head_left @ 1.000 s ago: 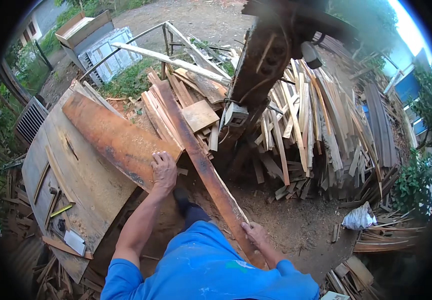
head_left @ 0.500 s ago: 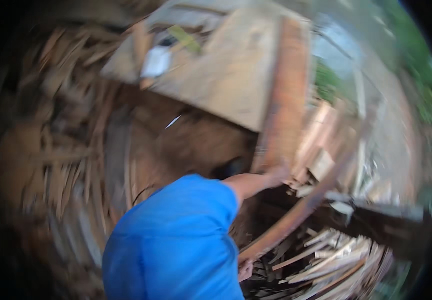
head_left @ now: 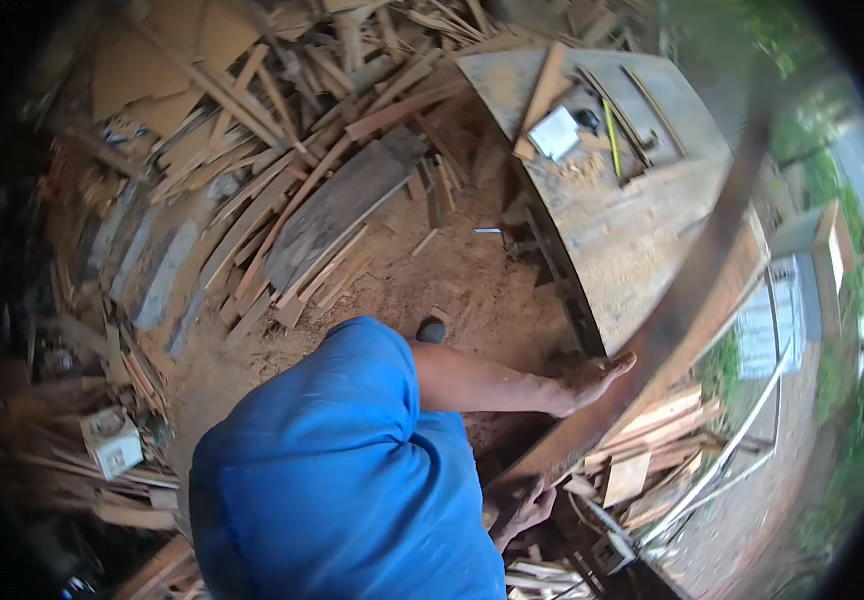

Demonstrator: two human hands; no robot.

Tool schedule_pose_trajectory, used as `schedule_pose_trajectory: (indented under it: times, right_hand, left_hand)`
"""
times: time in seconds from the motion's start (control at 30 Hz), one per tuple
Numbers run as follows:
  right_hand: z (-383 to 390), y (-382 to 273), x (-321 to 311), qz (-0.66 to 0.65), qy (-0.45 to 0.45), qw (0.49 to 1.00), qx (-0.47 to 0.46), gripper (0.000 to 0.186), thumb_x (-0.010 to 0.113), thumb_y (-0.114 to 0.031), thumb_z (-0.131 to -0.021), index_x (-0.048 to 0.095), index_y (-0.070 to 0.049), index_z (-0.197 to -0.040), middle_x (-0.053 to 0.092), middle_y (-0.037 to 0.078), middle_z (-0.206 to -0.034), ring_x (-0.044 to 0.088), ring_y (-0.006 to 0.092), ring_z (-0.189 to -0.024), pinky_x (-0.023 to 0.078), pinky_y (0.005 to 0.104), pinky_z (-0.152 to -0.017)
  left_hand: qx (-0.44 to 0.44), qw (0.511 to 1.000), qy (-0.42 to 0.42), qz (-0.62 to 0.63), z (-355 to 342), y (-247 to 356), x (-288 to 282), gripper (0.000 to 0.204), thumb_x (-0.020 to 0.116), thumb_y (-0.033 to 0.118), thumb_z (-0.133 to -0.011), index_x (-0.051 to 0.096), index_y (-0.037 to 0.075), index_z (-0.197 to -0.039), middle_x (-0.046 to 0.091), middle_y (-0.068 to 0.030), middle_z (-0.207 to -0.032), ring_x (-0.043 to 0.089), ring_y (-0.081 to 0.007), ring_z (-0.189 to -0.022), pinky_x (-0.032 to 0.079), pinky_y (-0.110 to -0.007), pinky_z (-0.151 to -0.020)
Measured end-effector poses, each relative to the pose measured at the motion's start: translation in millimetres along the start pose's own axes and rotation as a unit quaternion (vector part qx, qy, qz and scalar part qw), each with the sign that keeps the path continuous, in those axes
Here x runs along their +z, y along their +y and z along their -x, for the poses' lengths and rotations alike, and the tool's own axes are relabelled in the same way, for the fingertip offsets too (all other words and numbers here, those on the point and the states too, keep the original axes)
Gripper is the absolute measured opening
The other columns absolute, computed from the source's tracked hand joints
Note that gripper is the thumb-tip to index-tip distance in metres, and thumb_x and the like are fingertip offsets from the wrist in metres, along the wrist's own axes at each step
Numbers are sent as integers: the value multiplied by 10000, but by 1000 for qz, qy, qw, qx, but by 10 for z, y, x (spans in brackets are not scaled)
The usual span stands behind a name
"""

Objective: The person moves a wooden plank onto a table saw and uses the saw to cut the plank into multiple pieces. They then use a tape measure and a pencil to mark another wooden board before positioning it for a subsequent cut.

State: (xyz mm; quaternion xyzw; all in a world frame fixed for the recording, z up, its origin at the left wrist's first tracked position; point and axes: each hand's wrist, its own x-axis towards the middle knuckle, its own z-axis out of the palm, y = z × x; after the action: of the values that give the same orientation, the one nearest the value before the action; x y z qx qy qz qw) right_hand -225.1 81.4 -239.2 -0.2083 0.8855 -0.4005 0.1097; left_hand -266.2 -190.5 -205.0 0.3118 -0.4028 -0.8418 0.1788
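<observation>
A long, dark wooden plank [head_left: 687, 305] slants up and away to the right, bent by the lens. My left hand [head_left: 592, 386] lies against its side with the fingers stretched out, near the corner of a wooden worktable. Lower down, my right hand [head_left: 526, 512] is closed around the near end of the plank, its fingertips partly hidden. A lighter brown board [head_left: 737, 275] shows along the plank's right side, by the worktable [head_left: 642, 215].
The worktable bears a white box-shaped object [head_left: 556, 134], a yellow-green strip [head_left: 611, 138] and sawdust. Stacked boards [head_left: 652, 430] stand right of my hands. A dark grey slab [head_left: 347, 205] and many scraps cover the ground leftward. A white metal frame [head_left: 722, 460] stands at right.
The held plank has swung up and left, and now lies along the lighter board. My left hand has moved slightly right and down; my right hand has come further into view. The whole view has turned.
</observation>
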Motion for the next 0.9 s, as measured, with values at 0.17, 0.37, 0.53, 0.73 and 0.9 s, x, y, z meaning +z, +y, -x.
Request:
schedule_pose_trajectory:
  times: [0.17, 0.37, 0.53, 0.73, 0.9]
  right_hand:
    - [-749, -699, 969, -7, -145, 988, -55, 434, 675, -379, -964, 661, 50, -1033, 655, 132, -806, 553, 197, -733, 495, 390, -700]
    - [-641, -1596, 2417, -45, -274, 901, -332, 634, 718, -229, -912, 466, -9, -1450, 573, 258, -1303, 563, 445, -1150, 429, 455, -1076]
    - [-376, -880, 3253, 52, -429, 881, -191, 453, 690, -276, -924, 622, -35, -1302, 628, 266, -1215, 621, 451, -1082, 506, 472, -942]
    - [-120, 361, 3486, 146, -580, 801, -33, 371, 645, -369, -925, 690, -108, -1186, 638, 200, -1286, 698, 383, -1006, 566, 459, -813]
    - [-283, 272, 3673, 302, -606, 727, -115, 240, 714, -219, -847, 699, -164, -1080, 667, 135, -1261, 723, 297, -959, 606, 397, -785]
  left_hand:
    - [49, 943, 328, -26, -356, 704, -1239, 1017, 606, 680, -896, 302, -53, -1533, 350, -276, -1562, 316, -338, -1472, 286, -441, -1206]
    - [101, 789, 539, -277, -172, 1913, -3872, 750, 786, 576, -812, 667, -116, -1075, 733, -231, -991, 725, -307, -881, 590, -413, -721]
    - [-31, 752, 546, -368, 353, 2359, -6283, 740, 813, 564, -763, 688, -82, -1100, 734, -213, -1011, 723, -291, -952, 556, -451, -835]
    - [-22, 632, 590, -502, 452, 1982, -7872, 573, 760, 477, -848, 641, 84, -1249, 708, -205, -1108, 669, -400, -1038, 510, -506, -885]
    - [-75, 600, 538, -588, 270, 1720, -8774, 469, 745, 427, -879, 636, 80, -1175, 702, -203, -1037, 661, -414, -1012, 504, -530, -836]
